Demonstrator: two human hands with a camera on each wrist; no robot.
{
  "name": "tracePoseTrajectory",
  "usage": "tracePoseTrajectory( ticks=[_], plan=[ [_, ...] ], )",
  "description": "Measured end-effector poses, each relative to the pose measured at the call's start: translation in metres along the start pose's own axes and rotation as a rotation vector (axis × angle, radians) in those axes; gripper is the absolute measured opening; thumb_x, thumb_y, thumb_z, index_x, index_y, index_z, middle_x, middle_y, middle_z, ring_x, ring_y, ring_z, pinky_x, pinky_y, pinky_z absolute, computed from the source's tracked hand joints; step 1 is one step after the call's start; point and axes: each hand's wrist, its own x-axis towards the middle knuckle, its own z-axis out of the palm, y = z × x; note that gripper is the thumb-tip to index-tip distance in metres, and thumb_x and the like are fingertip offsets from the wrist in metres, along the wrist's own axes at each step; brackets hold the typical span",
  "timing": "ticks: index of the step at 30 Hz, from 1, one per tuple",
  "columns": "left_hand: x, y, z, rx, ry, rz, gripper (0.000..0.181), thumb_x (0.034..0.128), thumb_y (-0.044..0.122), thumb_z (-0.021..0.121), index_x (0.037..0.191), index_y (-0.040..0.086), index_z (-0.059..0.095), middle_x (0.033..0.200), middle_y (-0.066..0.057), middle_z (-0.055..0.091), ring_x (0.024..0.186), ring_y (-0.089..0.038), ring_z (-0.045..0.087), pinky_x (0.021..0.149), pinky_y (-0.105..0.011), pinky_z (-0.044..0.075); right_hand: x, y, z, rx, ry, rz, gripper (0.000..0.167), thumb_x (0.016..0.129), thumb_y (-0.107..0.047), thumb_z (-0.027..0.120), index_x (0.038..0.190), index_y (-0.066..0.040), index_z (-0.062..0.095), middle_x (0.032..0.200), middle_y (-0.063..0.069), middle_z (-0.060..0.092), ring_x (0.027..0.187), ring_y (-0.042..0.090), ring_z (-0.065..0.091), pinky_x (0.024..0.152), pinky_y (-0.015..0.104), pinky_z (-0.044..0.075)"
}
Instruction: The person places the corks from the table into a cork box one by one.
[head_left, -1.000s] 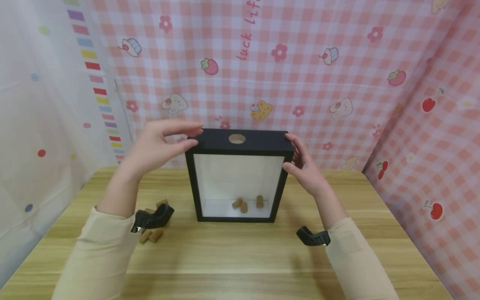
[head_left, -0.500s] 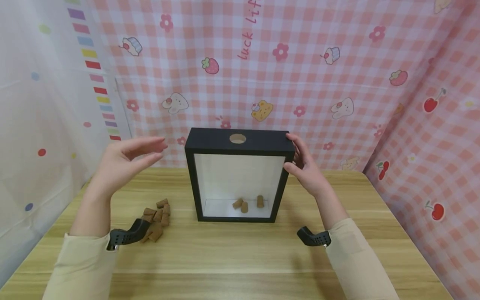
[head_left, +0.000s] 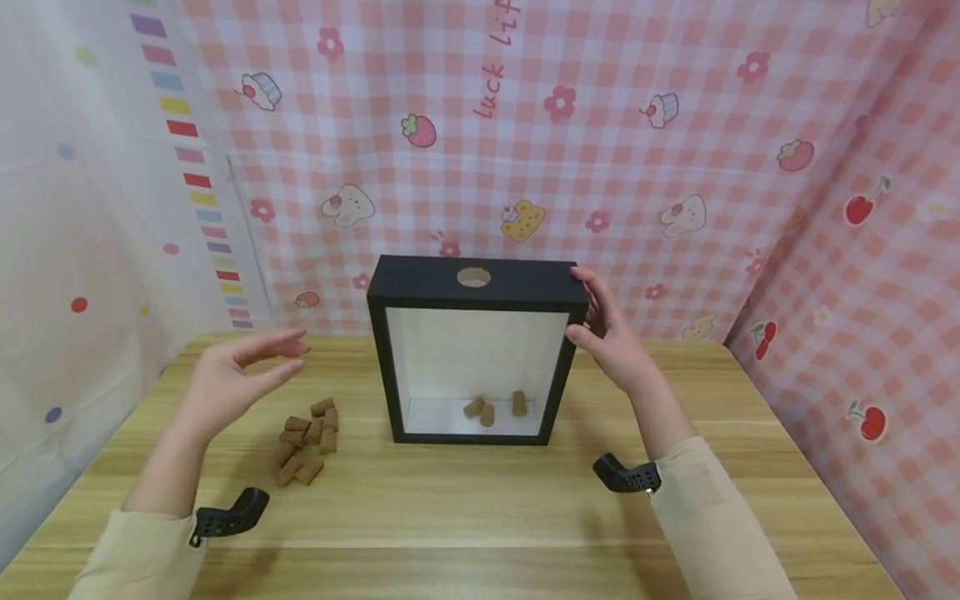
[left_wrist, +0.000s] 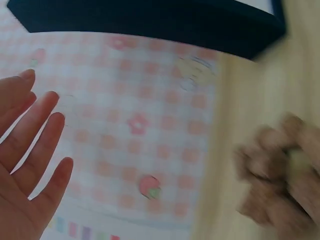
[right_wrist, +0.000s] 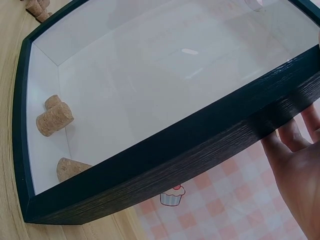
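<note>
A black-framed box [head_left: 381,367] with a clear front and a round hole in its top stands upright on the table. Inside, on its white floor, lie three corks [head_left: 519,403]; the right wrist view shows corks [right_wrist: 55,119] there too. My right hand [head_left: 617,346] grips the box's upper right corner, thumb at the front and fingers round the side. Off to the left of the box, my left hand [head_left: 232,379] hangs in the air with nothing in it, its fingers extended. Just beyond its lower right is a pile of several corks [head_left: 313,432] on the table.
The wooden table [head_left: 450,517] reaches to a pink checked cloth [head_left: 465,183] behind the box. More patterned cloth [head_left: 862,275] hangs along the right side, and a white dotted cloth [head_left: 90,217] on the left. Black wrist devices sit at both sleeves.
My left hand has moved left and down from the box's upper left corner toward the cork pile, which is now uncovered. The right hand, the box and its corks stay the same.
</note>
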Motion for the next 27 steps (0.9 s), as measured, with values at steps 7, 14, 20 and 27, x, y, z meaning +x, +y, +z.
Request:
tracePoseTrajectory(
  ticks=[7, 14, 20, 27],
  plan=[
    [-0.023, -0.025, 0.003, 0.117, -0.074, -0.086, 0.044, 0.0927, 0.028, 0.073, 0.132, 0.012, 0.064, 0.113, -0.005, 0.072, 0.108, -0.012, 0.060, 0.081, -0.020, 0.050, 0.000, 0.000, 0.000, -0.004, 0.001, -0.001, 0.066, 0.095, -0.023, 0.070, 0.150, -0.031, 0.034, 0.152, 0.006, 0.034, 0.130, 0.023, 0.042, 0.098, 0.027, 0.044],
    [-0.043, -0.052, 0.004, 0.157, -0.124, -0.076, 0.044, 0.0905, 0.021, 0.075, 0.130, 0.007, 0.064, 0.111, -0.007, 0.072, 0.105, -0.020, 0.064, 0.088, -0.031, 0.052, 0.000, 0.000, 0.000, -0.005, 0.002, -0.001, 0.065, 0.095, -0.023, 0.070, 0.149, -0.032, 0.034, 0.152, 0.006, 0.033, 0.130, 0.022, 0.042, 0.098, 0.027, 0.044],
    [-0.059, -0.071, 0.003, 0.108, -0.142, -0.090, 0.046, 0.0883, 0.017, 0.078, 0.129, 0.002, 0.064, 0.113, -0.013, 0.071, 0.101, -0.003, 0.063, 0.085, -0.011, 0.047, 0.001, 0.001, 0.000, -0.013, 0.004, 0.003, 0.065, 0.095, -0.022, 0.069, 0.149, -0.032, 0.035, 0.153, 0.006, 0.033, 0.131, 0.022, 0.042, 0.098, 0.027, 0.044],
    [-0.069, -0.086, 0.000, 0.082, -0.170, -0.179, 0.052, 0.0882, 0.020, 0.078, 0.132, -0.002, 0.060, 0.117, -0.017, 0.068, 0.101, -0.010, 0.065, 0.084, -0.016, 0.050, 0.000, 0.001, -0.001, -0.009, 0.002, 0.002, 0.066, 0.094, -0.026, 0.071, 0.149, -0.033, 0.035, 0.152, 0.006, 0.034, 0.130, 0.023, 0.042, 0.098, 0.027, 0.044]
  ],
)
